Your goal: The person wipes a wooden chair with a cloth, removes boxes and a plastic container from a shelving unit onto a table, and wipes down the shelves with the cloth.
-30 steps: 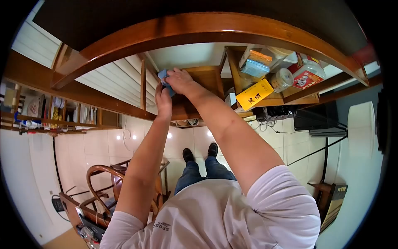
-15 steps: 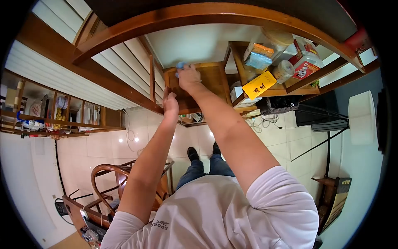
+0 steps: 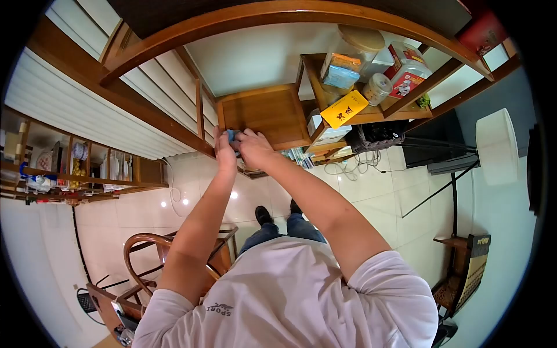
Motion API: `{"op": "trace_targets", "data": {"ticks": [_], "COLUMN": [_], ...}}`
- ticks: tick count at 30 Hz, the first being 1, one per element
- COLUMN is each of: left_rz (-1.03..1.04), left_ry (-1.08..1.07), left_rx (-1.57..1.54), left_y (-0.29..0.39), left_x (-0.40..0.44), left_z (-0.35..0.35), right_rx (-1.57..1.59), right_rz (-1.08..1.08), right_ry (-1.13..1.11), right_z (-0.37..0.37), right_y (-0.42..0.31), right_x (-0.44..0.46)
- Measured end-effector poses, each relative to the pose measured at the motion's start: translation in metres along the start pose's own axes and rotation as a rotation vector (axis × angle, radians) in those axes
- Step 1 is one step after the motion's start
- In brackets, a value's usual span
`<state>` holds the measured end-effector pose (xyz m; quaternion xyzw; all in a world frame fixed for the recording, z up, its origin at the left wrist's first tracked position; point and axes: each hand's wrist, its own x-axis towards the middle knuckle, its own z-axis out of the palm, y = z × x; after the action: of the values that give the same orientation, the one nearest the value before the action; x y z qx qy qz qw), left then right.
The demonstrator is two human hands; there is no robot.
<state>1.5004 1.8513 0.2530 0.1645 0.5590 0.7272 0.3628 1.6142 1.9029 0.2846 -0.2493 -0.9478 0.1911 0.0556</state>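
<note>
A blue cloth (image 3: 232, 135) sits at the front left corner of a brown wooden shelf board (image 3: 264, 113). My right hand (image 3: 254, 148) is closed on the cloth, its fingers bent over the board's front edge. Just left of it, my left hand (image 3: 225, 152) is held upright beside the corner, fingers stretched out. Its palm faces the cloth; I cannot tell whether they touch.
To the right, a higher shelf holds a yellow box (image 3: 344, 109), a lidded jar (image 3: 378, 89) and a red-labelled container (image 3: 406, 72). A curved wooden beam (image 3: 278, 8) spans overhead. Behind my left arm stands a wooden chair (image 3: 145, 239). Cables (image 3: 354, 168) lie on the floor.
My right hand has drawn the blue cloth from the back left of the board toward its front left corner, beside my left hand. The view has shifted slightly.
</note>
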Motion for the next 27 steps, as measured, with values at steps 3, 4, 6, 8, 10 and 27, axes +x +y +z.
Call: {"op": "trace_targets", "data": {"ticks": [3,4,6,8,10,27], "left_rz": [0.006,0.008,0.009,-0.032,-0.027,-0.05], "left_ry": [-0.032,-0.041,-0.052,-0.072,-0.075,-0.084], "left_rx": [0.106,0.143,0.178,0.23,0.194,0.314], "left_y": [0.008,0.011,0.02,0.032,0.021,-0.002], "left_x": [-0.002,-0.003,-0.01,-0.019,-0.013,-0.004], "left_z": [-0.001,0.0,0.004,0.01,0.005,-0.014], "right_rx": [-0.032,-0.058,-0.126,-0.181,-0.221,-0.126], "right_rz": [0.052,0.092,0.195,0.325,0.421,0.755], "right_ry": [0.108,0.207,0.285,0.296,0.291,0.447], "right_z": [-0.008,-0.004,-0.001,-0.007,-0.006,-0.028], "right_y": [0.015,0.027,0.055,0.073,0.074,0.125], "right_x": [-0.033,-0.042,-0.059,-0.076,-0.081,0.075]}}
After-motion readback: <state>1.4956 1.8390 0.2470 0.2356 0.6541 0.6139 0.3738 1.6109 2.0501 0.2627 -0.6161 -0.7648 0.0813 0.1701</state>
